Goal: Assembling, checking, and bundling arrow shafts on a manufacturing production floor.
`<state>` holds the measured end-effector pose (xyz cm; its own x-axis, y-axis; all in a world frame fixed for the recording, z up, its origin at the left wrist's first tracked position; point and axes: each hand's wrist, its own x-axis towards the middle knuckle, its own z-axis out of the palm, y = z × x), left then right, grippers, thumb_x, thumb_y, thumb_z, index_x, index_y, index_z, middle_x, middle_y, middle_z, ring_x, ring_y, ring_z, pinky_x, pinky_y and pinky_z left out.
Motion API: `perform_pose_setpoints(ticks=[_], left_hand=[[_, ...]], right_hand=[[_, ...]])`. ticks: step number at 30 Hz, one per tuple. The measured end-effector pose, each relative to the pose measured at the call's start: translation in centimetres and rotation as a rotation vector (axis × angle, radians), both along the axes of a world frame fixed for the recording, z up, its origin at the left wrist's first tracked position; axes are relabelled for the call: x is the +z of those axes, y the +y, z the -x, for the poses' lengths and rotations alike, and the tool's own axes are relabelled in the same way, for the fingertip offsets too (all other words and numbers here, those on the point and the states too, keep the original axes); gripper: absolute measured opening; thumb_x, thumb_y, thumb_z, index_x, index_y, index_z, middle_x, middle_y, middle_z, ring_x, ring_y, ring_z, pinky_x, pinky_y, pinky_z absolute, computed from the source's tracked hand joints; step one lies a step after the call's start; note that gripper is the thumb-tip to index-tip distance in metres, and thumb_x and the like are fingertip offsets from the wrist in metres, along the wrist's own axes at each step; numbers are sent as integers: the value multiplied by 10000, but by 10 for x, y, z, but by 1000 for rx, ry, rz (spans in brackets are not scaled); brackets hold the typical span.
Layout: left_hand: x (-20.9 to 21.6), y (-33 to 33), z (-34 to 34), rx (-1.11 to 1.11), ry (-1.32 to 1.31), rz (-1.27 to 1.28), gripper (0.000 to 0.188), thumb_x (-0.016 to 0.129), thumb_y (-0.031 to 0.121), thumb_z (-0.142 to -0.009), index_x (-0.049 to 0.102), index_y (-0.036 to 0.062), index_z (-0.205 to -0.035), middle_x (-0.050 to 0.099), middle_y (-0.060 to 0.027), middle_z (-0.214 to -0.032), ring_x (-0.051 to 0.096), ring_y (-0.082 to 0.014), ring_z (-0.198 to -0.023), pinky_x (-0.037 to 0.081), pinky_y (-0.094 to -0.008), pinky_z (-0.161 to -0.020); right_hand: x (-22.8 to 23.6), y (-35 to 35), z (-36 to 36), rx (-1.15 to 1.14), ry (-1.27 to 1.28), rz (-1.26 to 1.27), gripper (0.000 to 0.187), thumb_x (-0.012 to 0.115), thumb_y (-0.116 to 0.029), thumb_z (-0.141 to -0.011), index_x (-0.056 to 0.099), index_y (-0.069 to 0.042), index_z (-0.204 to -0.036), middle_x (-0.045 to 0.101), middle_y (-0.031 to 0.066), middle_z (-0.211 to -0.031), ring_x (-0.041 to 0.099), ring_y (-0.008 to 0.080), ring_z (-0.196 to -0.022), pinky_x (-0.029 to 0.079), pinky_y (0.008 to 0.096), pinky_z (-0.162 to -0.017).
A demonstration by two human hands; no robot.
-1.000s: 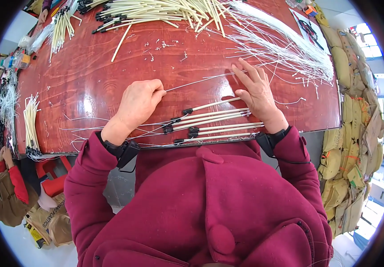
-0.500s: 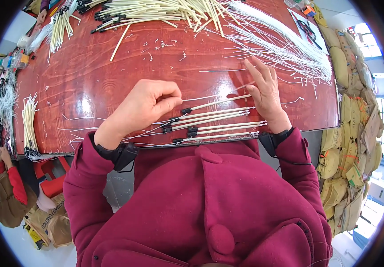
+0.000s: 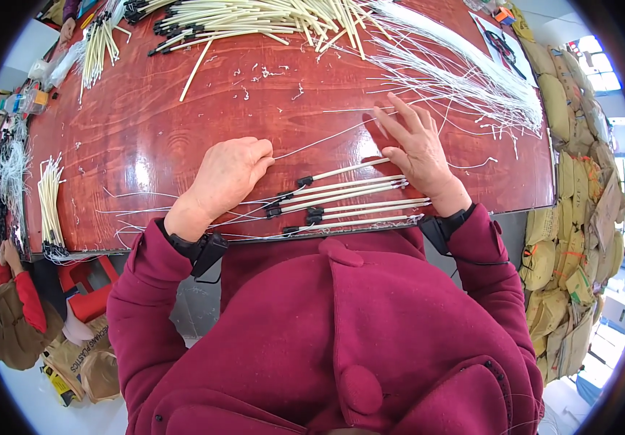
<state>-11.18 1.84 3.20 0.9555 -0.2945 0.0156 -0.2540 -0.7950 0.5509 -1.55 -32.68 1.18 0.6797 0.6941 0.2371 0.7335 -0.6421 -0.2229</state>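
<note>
Closest to me is the front of a dark red coat, its wearer bent over a red wooden table. Along the near edge lies a loose row of cream tubes, black ends to the left, with thin loose strands trailing left from about there, some passing under the left wrist.

Just over that row, the left hand has thumb and fingertips pressed together, pinching a thin white string. The string slants up and to the right above the tabletop, toward the other hand. The right hand is held with its fingers spread and its thumb well apart from them, near the right ends of the tubes; I cannot tell whether it touches the string.

To the left, near the table's edge, stands out a small bunch of tubes. Farther off, white scraps are scattered on the wood, and beyond them sprawls a big pile of tubes, also black-ended. To its right fans a thick bundle of white strings; past that, black-handled scissors lie on a white sheet. Stacked sacks line the right side of the room.
</note>
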Motion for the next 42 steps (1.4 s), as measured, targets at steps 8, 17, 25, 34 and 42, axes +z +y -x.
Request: perform_pose_setpoints(ticks=[8, 17, 25, 34, 42], left_hand=[[-11, 16, 0, 271, 70, 327, 121, 654, 132, -960, 662, 21, -912, 658, -81, -735, 634, -216, -659, 480, -366, -606], [-28, 36, 7, 592, 84, 311, 182, 732, 168, -914, 676, 6, -851, 648, -39, -655, 591, -126, -567, 461, -322, -540], [17, 59, -26, 435, 80, 46, 246, 767, 237, -844, 648, 23, -827, 692, -134, -739, 685, -339, -732, 523, -450, -675], [-23, 62, -192, 138, -679, -551, 103, 630, 170, -896, 635, 101, -972, 657, -95, -1018, 646, -301, -1020, 512, -460, -835], [-19, 65, -191, 109, -701, -701, 111, 570, 159, -906, 642, 144, -990, 674, -34, -977, 657, -227, -1041, 449, -418, -928]], right_hand=[[2, -1, -7, 90, 38, 63, 572, 535, -458, -980, 611, -98, -1419, 408, 126, -1600, 411, 389, -1367, 325, 510, -1146], [4, 0, -5, 99, 85, 32, 601, 475, -494, -1009, 627, -47, -1381, 492, 146, -1535, 443, 386, -1345, 333, 502, -1137], [4, 1, -6, 93, 111, 4, 585, 468, -461, -1008, 631, -33, -1372, 514, 159, -1510, 448, 389, -1340, 341, 503, -1133], [2, 4, -5, 115, 123, -67, 602, 507, -482, -998, 647, -4, -1338, 540, 162, -1477, 469, 381, -1328, 374, 504, -1103], [8, 6, -6, 89, 148, -60, 587, 496, -428, -996, 634, 20, -1349, 525, 165, -1504, 465, 357, -1335, 325, 470, -1144]])
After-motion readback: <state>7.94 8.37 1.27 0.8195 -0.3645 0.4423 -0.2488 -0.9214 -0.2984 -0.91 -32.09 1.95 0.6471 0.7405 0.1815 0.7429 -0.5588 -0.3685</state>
